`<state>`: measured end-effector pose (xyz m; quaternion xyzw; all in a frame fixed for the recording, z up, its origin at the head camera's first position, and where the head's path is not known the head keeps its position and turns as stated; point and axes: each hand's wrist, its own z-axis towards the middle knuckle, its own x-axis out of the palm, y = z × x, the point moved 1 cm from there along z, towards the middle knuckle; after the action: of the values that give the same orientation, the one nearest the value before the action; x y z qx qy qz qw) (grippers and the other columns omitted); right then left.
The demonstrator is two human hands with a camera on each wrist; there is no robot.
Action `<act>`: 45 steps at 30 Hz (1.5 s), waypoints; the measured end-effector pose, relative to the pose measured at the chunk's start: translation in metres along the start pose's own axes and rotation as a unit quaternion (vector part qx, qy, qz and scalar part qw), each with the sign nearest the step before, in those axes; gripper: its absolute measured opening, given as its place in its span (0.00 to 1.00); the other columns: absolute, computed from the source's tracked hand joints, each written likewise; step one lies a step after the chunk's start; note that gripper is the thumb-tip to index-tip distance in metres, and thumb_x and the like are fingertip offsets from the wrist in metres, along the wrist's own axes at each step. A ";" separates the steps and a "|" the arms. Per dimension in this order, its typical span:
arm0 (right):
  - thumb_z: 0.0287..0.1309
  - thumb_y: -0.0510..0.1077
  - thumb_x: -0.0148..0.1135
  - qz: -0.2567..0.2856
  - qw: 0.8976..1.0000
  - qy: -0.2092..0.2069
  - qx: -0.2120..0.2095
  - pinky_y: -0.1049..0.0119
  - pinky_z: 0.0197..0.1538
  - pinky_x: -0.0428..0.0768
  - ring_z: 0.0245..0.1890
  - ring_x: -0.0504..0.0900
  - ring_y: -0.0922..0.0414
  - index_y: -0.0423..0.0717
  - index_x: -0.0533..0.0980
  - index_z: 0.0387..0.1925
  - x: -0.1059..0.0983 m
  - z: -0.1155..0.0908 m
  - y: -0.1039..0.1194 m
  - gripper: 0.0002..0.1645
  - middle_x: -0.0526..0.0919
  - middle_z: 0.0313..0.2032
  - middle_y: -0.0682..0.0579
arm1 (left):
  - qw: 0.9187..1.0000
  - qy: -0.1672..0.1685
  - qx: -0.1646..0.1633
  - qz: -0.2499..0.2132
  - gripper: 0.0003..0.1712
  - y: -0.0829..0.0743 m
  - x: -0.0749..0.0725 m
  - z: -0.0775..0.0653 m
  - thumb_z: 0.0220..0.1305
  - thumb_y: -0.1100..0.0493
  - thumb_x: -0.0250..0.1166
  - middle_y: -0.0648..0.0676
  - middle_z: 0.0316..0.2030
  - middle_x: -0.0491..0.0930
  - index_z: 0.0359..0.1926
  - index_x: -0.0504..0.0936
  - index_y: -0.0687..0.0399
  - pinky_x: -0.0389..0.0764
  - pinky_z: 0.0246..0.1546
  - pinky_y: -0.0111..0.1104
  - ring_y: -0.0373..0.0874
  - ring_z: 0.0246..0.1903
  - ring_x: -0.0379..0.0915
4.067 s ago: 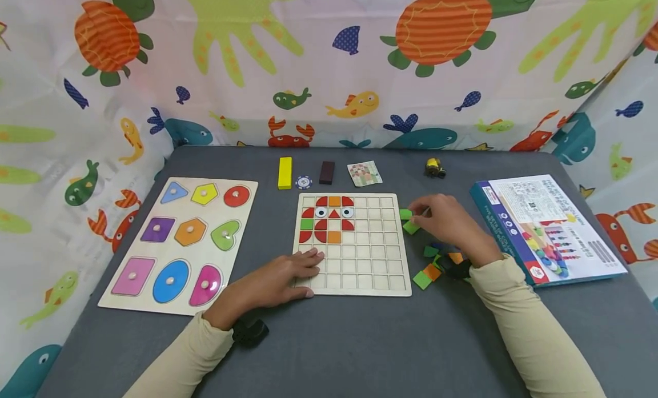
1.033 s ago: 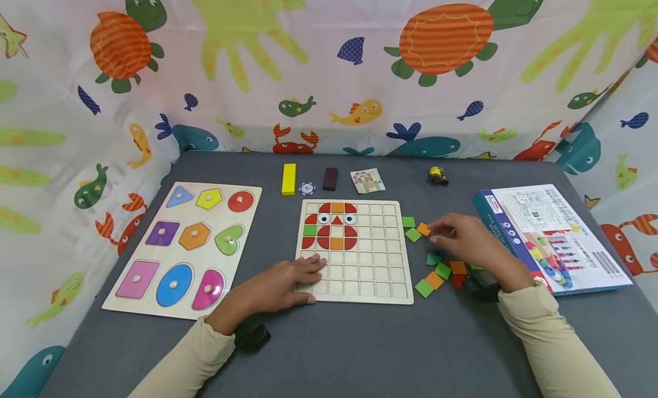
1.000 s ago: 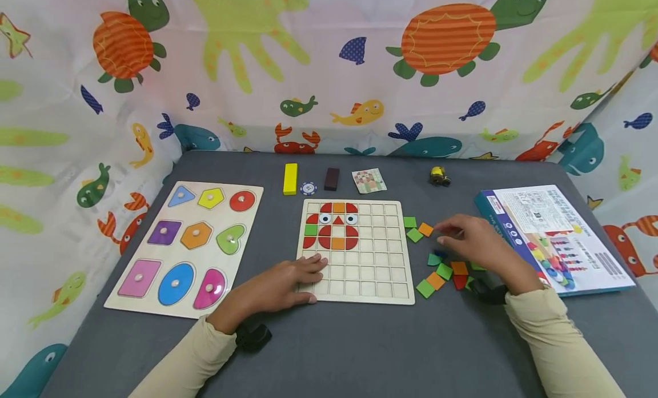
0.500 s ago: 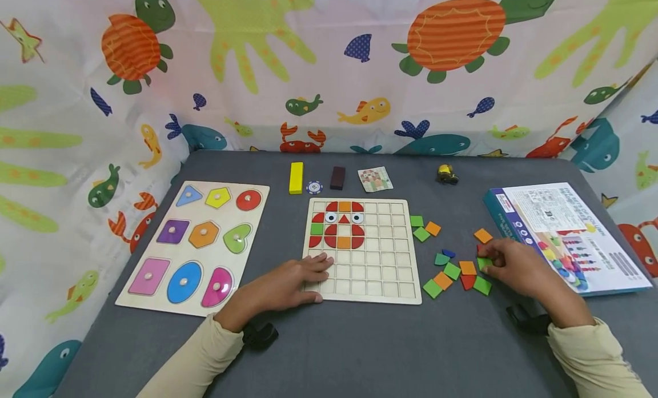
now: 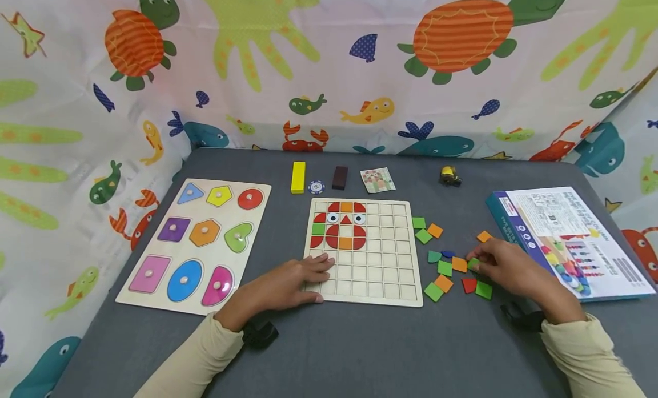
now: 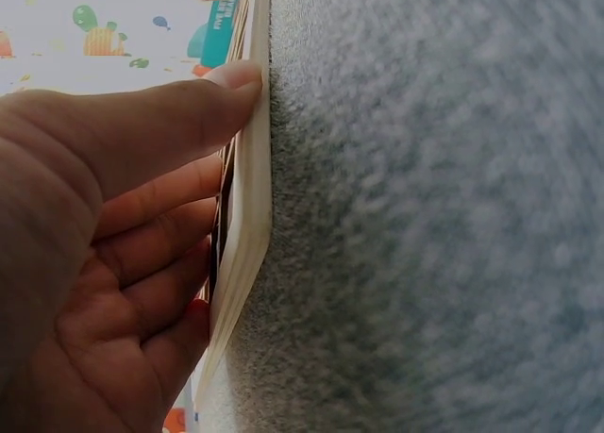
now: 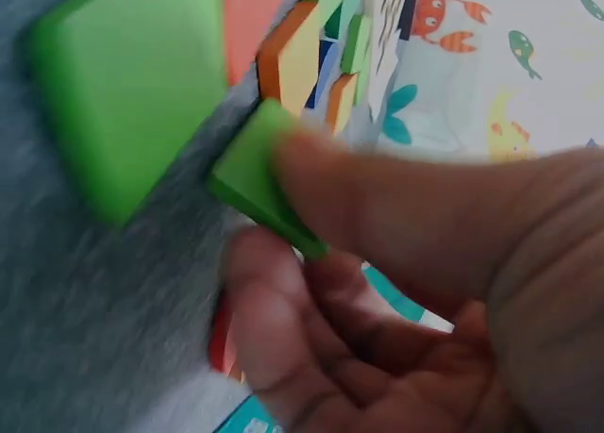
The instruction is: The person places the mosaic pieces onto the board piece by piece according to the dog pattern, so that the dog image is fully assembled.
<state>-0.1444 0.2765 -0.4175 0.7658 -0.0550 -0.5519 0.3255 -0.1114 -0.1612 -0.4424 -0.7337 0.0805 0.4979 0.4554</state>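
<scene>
Within the right grip [image 5: 508,269] — thumb and finger pinched — sits one green tile [image 5: 472,263], shifted left since half a second ago. Around it lie five other green tiles [image 5: 444,268] and four orange tiles [image 5: 443,282]. Farther left, the left grip [image 5: 290,280] rests, fingers extended, on one board [image 5: 390,261].

The bench [image 5: 360,352] was dark grey. On it, from left to right, lay a knobbed shape board [image 5: 205,254], a pale grid board [image 5: 385,261], scattered tiles [image 5: 444,268] and a teal-edged box [image 5: 570,244]. Along the back sat a yellow block [image 5: 298,177], a round chip [image 5: 316,187], a dark brown block [image 5: 340,178], a patterned card [image 5: 377,180] and a toy vehicle [image 5: 450,176].
</scene>
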 end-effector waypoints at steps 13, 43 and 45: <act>0.65 0.33 0.59 0.062 0.991 -0.003 -0.116 0.65 0.34 0.75 0.32 0.73 0.58 0.37 0.81 0.48 0.035 0.058 0.079 0.12 0.79 0.36 0.52 | 1.000 0.004 0.011 0.007 0.32 0.001 0.000 0.002 0.61 0.52 0.70 0.52 0.69 0.63 0.64 0.75 0.58 0.64 0.64 0.42 0.45 0.71 0.51; 0.55 0.35 0.70 -0.018 0.986 0.030 -0.164 0.62 0.43 0.75 0.36 0.76 0.57 0.43 0.84 0.43 0.090 0.119 0.157 0.12 0.81 0.37 0.53 | 0.999 0.034 0.019 0.038 0.32 0.003 -0.006 0.000 0.65 0.49 0.66 0.50 0.71 0.60 0.66 0.72 0.55 0.63 0.65 0.44 0.45 0.71 0.50; 0.56 0.37 0.70 -0.026 0.985 0.026 -0.167 0.62 0.44 0.75 0.38 0.76 0.58 0.43 0.84 0.43 0.088 0.118 0.155 0.12 0.81 0.37 0.53 | 0.999 0.034 0.014 0.036 0.32 0.004 -0.005 0.000 0.65 0.49 0.66 0.50 0.71 0.59 0.67 0.72 0.54 0.63 0.65 0.44 0.45 0.72 0.49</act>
<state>-0.1721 0.0646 -0.4238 0.7159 0.0661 -0.5415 0.4358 -0.1162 -0.1648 -0.4407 -0.7402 0.1298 0.4874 0.4446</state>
